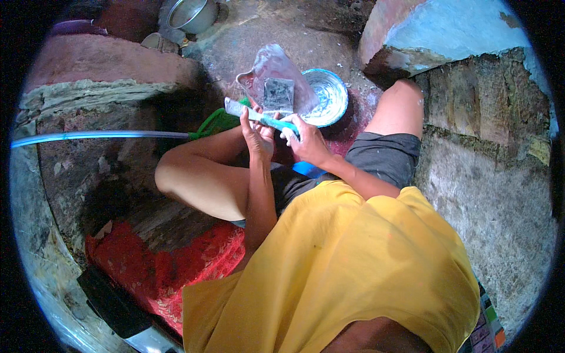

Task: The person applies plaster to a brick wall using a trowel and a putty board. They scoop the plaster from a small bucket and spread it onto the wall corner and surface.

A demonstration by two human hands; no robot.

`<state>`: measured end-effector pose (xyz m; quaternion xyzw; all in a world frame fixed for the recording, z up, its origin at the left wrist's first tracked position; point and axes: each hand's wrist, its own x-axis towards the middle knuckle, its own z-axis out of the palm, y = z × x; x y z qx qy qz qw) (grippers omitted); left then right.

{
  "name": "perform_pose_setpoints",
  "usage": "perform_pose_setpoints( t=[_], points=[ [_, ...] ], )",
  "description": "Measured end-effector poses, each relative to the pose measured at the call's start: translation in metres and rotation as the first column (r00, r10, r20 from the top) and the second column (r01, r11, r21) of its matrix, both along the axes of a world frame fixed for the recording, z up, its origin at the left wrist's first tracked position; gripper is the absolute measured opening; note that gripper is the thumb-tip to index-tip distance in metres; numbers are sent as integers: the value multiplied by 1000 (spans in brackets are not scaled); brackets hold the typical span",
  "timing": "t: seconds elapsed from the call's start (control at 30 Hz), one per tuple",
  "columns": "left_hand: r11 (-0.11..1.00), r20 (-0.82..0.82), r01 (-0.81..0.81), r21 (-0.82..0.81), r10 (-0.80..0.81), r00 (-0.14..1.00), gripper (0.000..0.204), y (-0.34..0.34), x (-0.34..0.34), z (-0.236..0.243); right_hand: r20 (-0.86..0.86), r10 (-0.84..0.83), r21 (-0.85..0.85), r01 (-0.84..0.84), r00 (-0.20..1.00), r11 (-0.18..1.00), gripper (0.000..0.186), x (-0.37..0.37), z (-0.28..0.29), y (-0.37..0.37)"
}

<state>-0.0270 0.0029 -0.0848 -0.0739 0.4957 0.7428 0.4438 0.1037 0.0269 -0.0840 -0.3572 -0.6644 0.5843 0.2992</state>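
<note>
My right hand (309,141) is closed around the teal handle of a flat tool (271,122) with a broad whitish end; whether it is a brush or a blade I cannot tell. White residue coats my right fingers. My left hand (259,141) lies palm up under the tool's middle, thumb and fingers apart, close to it or touching. Just beyond, a dark grey square slab (278,94) rests against a pinkish, white-smeared sheet or bag (282,67). To its right, a round basin (336,94) has a whitish, streaked inside and blue rim.
A pale blue hose (100,135) runs in from the left to green netting (218,120) beside my bent leg. A metal pot (197,16) stands at the far left. A blue-painted block (453,29) rises at the far right. Red cloth (176,259) lies at lower left.
</note>
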Motion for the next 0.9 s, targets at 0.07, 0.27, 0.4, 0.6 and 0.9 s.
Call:
perform_pose_setpoints(
  t=[0.07,0.27,0.4,0.6,0.9],
  points=[
    [995,139,102,11,-103,985,68,-8,-11,-15,-118,-100,-360,51,988,931,15,3,-1,5],
    [884,113,367,-288,-350,930,26,-32,-27,-105,-304,-279,-742,-43,911,669,29,65,7,51],
    [908,307,330,-258,-247,919,20,-17,-45,-102,-270,-107,-588,-76,957,805,42,117,15,82],
    [859,431,165,485,-399,810,24,-1,-89,-116,432,5,-3,-4,902,1000,29,140,-26,83],
    [937,344,350,-15,-324,881,37,-7,-26,-155,723,241,-45,-304,648,952,27,106,-67,74]
  ],
)
